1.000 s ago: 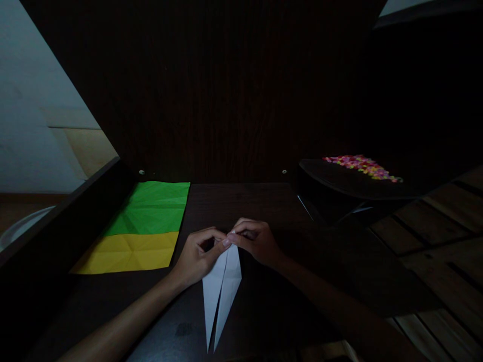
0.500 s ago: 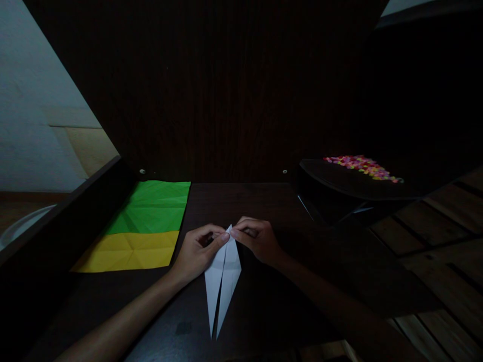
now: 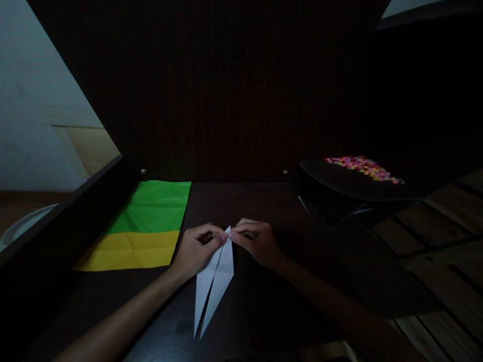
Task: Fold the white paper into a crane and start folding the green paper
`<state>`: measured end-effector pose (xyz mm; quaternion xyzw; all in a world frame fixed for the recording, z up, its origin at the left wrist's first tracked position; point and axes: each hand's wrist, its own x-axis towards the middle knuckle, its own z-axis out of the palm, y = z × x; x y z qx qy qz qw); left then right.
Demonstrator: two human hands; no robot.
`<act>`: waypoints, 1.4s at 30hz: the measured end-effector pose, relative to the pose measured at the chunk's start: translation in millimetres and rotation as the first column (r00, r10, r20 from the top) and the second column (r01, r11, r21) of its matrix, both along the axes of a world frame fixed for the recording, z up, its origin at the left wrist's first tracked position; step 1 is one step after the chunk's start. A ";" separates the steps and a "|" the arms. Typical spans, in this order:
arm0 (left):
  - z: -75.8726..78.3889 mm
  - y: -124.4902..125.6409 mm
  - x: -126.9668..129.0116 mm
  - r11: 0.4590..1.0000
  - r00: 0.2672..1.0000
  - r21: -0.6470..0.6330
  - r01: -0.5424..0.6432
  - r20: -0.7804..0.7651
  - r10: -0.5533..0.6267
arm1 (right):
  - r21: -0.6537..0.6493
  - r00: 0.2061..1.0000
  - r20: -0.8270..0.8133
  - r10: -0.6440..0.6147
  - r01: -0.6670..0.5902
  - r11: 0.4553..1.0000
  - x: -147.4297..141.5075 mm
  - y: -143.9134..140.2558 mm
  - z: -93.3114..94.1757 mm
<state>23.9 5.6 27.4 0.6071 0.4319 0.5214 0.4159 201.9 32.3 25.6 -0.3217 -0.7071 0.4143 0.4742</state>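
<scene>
A white folded paper (image 3: 216, 281), kite-shaped with a slit between two long lower points, lies over the dark tabletop. Its narrow top tip sits between both my hands. My left hand (image 3: 199, 249) pinches the left edge close to that tip, thumb on top. From the other side my right hand (image 3: 258, 241) pinches the tip between thumb and fingers. The lower points angle toward me and slightly left. Beside my left hand lie a green creased sheet (image 3: 154, 206) and a yellow creased sheet (image 3: 136, 250), edge against edge or overlapping; I cannot tell which.
A low dark side board (image 3: 75, 201) borders the table on the left. Behind rises a tall dark wooden panel (image 3: 234, 100). On a curved dark shelf (image 3: 339, 183) at the right lies a pile of small colourful pieces (image 3: 364, 167). Wooden slats (image 3: 445, 271) show lower right.
The white paper's lower points have swung to the left, tilting the whole piece. Both hands keep their pinch near the tip, almost in the same place.
</scene>
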 end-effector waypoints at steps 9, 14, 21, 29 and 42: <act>-2.1 -0.2 1.7 0.999 0.998 -0.028 0.043 0.051 -0.042 | -0.113 0.992 -0.124 0.012 -0.027 0.993 0.8 2.5 -3.1; 0.9 -0.4 -1.2 0.996 0.997 -0.051 0.076 -0.010 -0.077 | -0.167 0.996 -0.093 0.012 -0.028 0.986 0.2 1.2 -1.2; 0.8 0.7 -1.7 0.995 0.991 -0.025 0.092 -0.093 -0.094 | -0.170 0.998 -0.058 0.004 -0.013 0.985 -3.4 -1.4 -0.9; 6.2 0.9 -1.8 0.988 0.988 -0.062 0.143 -0.046 -0.146 | -0.177 0.996 -0.090 0.013 -0.029 0.984 -1.0 -0.3 -0.8; 2.2 1.0 0.0 0.990 0.993 -0.083 0.114 -0.033 -0.117 | -0.112 0.999 -0.045 -0.006 0.001 0.994 -0.6 0.6 -0.7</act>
